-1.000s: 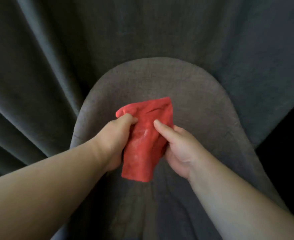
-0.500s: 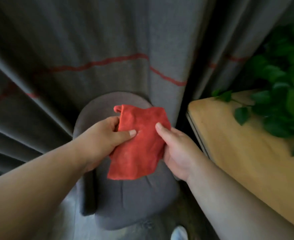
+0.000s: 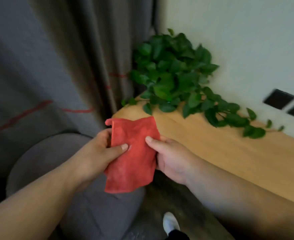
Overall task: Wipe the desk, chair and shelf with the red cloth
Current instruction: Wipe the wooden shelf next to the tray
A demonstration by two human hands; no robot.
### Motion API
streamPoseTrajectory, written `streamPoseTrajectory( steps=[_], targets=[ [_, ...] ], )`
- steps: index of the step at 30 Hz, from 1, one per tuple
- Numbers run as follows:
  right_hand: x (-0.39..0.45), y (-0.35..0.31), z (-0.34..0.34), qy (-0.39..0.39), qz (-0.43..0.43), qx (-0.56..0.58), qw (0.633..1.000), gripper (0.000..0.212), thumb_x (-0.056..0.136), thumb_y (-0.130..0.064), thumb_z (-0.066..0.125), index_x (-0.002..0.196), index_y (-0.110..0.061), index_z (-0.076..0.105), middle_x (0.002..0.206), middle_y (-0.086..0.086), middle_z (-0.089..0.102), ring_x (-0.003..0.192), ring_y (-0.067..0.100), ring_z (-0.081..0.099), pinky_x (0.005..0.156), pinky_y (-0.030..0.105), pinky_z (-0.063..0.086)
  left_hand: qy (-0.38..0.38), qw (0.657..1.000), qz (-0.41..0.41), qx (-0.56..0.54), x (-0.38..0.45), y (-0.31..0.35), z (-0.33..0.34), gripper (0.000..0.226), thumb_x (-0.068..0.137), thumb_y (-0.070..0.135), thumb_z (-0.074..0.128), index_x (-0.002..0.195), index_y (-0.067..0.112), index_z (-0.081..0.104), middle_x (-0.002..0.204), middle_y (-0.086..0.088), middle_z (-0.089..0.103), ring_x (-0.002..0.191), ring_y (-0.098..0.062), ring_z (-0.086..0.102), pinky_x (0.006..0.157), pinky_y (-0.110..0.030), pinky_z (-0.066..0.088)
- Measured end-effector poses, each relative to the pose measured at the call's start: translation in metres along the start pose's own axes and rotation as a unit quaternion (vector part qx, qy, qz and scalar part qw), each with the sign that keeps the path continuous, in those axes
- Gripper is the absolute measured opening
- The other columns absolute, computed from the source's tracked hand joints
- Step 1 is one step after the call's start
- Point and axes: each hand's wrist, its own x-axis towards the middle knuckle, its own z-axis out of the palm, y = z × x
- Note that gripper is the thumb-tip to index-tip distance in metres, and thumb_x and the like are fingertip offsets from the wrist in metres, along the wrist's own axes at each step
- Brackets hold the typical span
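Observation:
The red cloth [image 3: 133, 153] hangs in the air in front of me, held by both hands. My left hand [image 3: 99, 151] pinches its left edge, thumb on the front. My right hand [image 3: 170, 158] grips its right edge, thumb on the front. Below and to the left stands the grey upholstered chair [image 3: 56, 163]; the cloth hangs over its right side without touching it. The light wooden desk [image 3: 229, 153] runs from behind the cloth to the right edge, along the wall.
A leafy green plant [image 3: 174, 73] sits on the desk's far corner, its vines trailing along the top by the wall. Grey curtains [image 3: 56, 58] with a thin red stripe hang behind the chair. Two dark wall sockets [image 3: 279, 99] sit above the desk. A white shoe [image 3: 170, 222] is on the dark floor.
The view has swung right and up, from the chair back to the desk, plant and wall. Both hands still hold the cloth, and the left thumb has come round to its front.

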Motion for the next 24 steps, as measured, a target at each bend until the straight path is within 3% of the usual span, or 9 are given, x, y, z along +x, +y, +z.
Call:
streamPoseTrajectory(
  steps=[4, 7, 10, 17, 20, 24],
  targets=[
    [-0.056, 0.012, -0.033, 0.089, -0.039, 0.057, 0.994, 0.028, 0.101, -0.025, 0.051, 0.127, -0.017, 0.060, 0.123, 0.002, 0.071, 0.113, 0.016, 0.067, 0.097, 0.039, 0.053, -0.078, 0.997, -0.002, 0.022, 0.017, -0.004, 0.051, 0.062, 0.074, 0.028, 0.076, 0.131, 0.021, 0.051, 0.117, -0.004, 0.073, 0.105, -0.019, 0.071, 0.084, -0.038, 0.057],
    [-0.120, 0.028, -0.061, 0.173, -0.069, 0.112, 0.976, 0.028, 0.102, -0.024, 0.048, 0.124, -0.013, 0.061, 0.123, 0.007, 0.071, 0.115, 0.021, 0.066, 0.100, 0.044, 0.050, -0.178, 0.983, 0.000, 0.043, 0.020, -0.010, 0.116, 0.049, 0.086, 0.022, 0.074, 0.130, 0.028, 0.050, 0.110, 0.003, 0.075, 0.100, -0.016, 0.072, 0.072, -0.029, 0.058],
    [-0.182, 0.041, -0.080, 0.244, -0.096, 0.168, 0.950, 0.033, 0.101, -0.027, 0.046, 0.126, -0.010, 0.061, 0.127, 0.010, 0.068, 0.118, 0.022, 0.064, 0.104, 0.046, 0.047, -0.248, 0.967, -0.008, 0.064, 0.013, -0.010, 0.183, 0.044, 0.090, 0.017, 0.067, 0.129, 0.029, 0.050, 0.108, 0.000, 0.076, 0.099, -0.019, 0.073, 0.072, -0.030, 0.057],
    [-0.341, 0.076, -0.138, 0.346, -0.175, 0.292, 0.874, 0.051, 0.091, -0.042, 0.050, 0.132, -0.013, 0.060, 0.135, 0.010, 0.063, 0.126, 0.025, 0.057, 0.110, 0.049, 0.039, -0.421, 0.896, 0.014, 0.139, -0.037, 0.001, 0.365, 0.037, 0.091, 0.013, 0.065, 0.120, 0.032, 0.053, 0.096, 0.008, 0.078, 0.084, -0.014, 0.075, 0.057, -0.022, 0.056],
    [-0.403, 0.093, -0.168, 0.370, -0.203, 0.327, 0.845, 0.058, 0.085, -0.045, 0.054, 0.133, -0.011, 0.061, 0.137, 0.013, 0.061, 0.128, 0.030, 0.053, 0.109, 0.049, 0.037, -0.483, 0.855, 0.038, 0.184, -0.061, -0.001, 0.443, 0.047, 0.088, 0.017, 0.069, 0.127, 0.035, 0.050, 0.102, 0.004, 0.077, 0.089, -0.011, 0.074, 0.067, -0.024, 0.057],
    [-0.475, 0.113, -0.223, 0.424, -0.232, 0.358, 0.799, 0.047, 0.097, -0.035, 0.050, 0.132, -0.007, 0.061, 0.132, 0.016, 0.065, 0.129, 0.031, 0.055, 0.111, 0.048, 0.040, -0.535, 0.812, 0.049, 0.227, -0.085, -0.013, 0.546, 0.048, 0.089, 0.013, 0.069, 0.128, 0.030, 0.049, 0.097, 0.014, 0.077, 0.089, -0.006, 0.073, 0.063, -0.014, 0.053]
  ],
)
